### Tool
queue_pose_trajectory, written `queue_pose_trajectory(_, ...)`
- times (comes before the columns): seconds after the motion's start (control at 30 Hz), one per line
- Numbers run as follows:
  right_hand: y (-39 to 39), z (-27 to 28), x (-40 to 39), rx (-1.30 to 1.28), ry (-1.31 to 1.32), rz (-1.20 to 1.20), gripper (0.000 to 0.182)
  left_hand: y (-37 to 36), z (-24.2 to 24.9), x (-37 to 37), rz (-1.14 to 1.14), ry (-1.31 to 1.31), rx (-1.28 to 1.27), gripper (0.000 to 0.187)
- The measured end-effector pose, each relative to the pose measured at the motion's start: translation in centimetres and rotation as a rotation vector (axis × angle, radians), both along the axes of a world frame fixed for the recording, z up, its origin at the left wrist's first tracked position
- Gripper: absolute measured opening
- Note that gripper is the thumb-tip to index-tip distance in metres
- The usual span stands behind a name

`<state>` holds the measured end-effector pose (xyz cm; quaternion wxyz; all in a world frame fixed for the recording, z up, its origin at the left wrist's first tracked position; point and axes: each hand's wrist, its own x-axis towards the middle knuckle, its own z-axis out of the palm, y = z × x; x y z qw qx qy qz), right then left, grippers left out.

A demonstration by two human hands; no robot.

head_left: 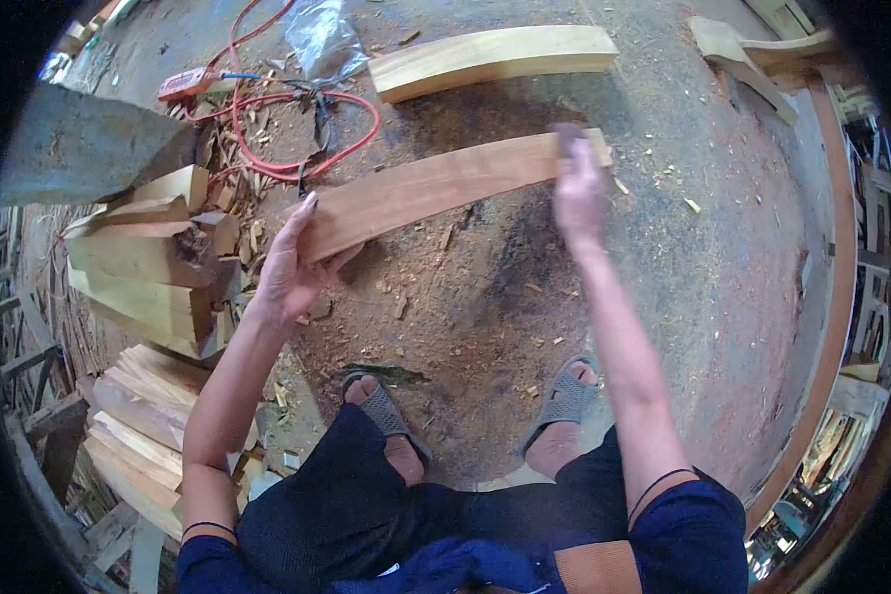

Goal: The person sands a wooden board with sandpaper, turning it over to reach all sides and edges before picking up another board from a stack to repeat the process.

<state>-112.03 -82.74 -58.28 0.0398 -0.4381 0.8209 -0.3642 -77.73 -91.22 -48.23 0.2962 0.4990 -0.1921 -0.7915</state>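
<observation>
The left grip (pixel 295 272) clamps the plank (pixel 436 188) by one end. The right grip (pixel 579 193) clasps a dark block (pixel 568 137) near the other.

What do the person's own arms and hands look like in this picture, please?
The left hand and right hand are bare, without gloves, and the forearms are uncovered, with no watch visible. The dark navy sleeves are short, ending above the elbows.
</observation>
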Motion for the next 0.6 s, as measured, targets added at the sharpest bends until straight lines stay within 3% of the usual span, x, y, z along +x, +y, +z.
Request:
queue_pose_trajectory(0.03, -0.7, 1.2, 3.1, -0.128, 0.215, 0.157, 0.029, 0.1, 0.0, -0.1, 0.024, 0.006, 0.040, 0.048)
queue_pose_trajectory(0.1, -0.3, 3.7, 10.0, -0.257, 0.272, 0.419, 0.030, 0.1, -0.3, -0.1, 0.027, 0.017, 0.074, 0.049)
queue_pose_trajectory(0.17, 0.9, 4.7, 14.5, -0.228, 0.203, 0.562, 0.032, 0.4, -1.0, 0.6, 0.002, 0.092, 0.116, 0.048)
queue_pose_trajectory(0.27, 0.2, 3.6, 9.6, -0.289, 0.222, 0.610, 0.037, 0.7, -1.6, 1.0, -0.018, 0.051, 0.159, 0.049)
queue_pose_trajectory(0.3, 0.2, 2.3, 6.6, -0.166, 0.145, 0.518, 0.037, 0.8, -1.6, 1.1, -0.005, 0.028, 0.180, 0.050)
queue_pose_trajectory(0.37, 0.5, -0.5, -1.1, -0.096, 0.313, 0.219, 0.034, 1.7, -1.7, 1.0, 0.029, 0.000, 0.132, 0.053)
queue_pose_trajectory(0.4, 0.8, -2.8, -6.3, 0.003, 0.006, -0.064, 0.037, 1.7, -1.5, 0.6, 0.049, -0.016, 0.086, 0.056)
queue_pose_trajectory(0.43, 0.9, 0.1, -8.5, 0.334, -0.178, -0.115, 0.043, 1.6, -1.0, 0.3, 0.058, -0.006, 0.077, 0.056)
queue_pose_trajectory(0.5, 0.7, 1.4, -10.3, 0.088, -0.078, -0.118, 0.041, 1.6, 0.4, 0.3, -0.140, -0.053, -0.363, 0.060)
queue_pose_trajectory(0.57, 0.0, 3.4, -10.1, 0.042, -0.073, -0.052, 0.041, 0.5, 1.1, 0.5, -0.189, -0.088, -0.486, 0.060)
queue_pose_trajectory(0.6, -0.2, 4.0, -9.8, -0.013, -0.060, -0.006, 0.041, -0.2, 1.5, 0.6, -0.316, -0.229, -0.672, 0.059)
